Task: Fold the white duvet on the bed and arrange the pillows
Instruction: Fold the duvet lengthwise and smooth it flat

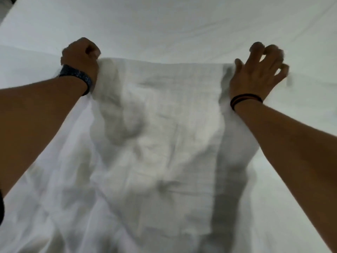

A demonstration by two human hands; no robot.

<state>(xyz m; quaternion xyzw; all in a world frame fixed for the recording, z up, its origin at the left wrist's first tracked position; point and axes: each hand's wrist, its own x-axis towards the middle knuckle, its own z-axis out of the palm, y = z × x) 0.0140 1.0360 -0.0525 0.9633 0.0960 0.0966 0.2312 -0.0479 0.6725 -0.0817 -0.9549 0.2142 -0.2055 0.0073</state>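
The white duvet (164, 134) fills the middle of the head view, a crumpled, faintly checked panel stretched between my two arms over the bed. My left hand (80, 55), with a dark band on the wrist, is fisted around the duvet's upper left corner. My right hand (259, 70), with thin dark bands on the wrist, rests at the upper right corner with its fingers spread and curled; the thumb touches the cloth edge, and motion blur hides whether it pinches it. No pillow is in view.
The white bed sheet (182, 24) stretches smooth beyond the duvet's top edge and to both sides. A dark strip shows at the far upper left corner (4, 10), past the bed's edge.
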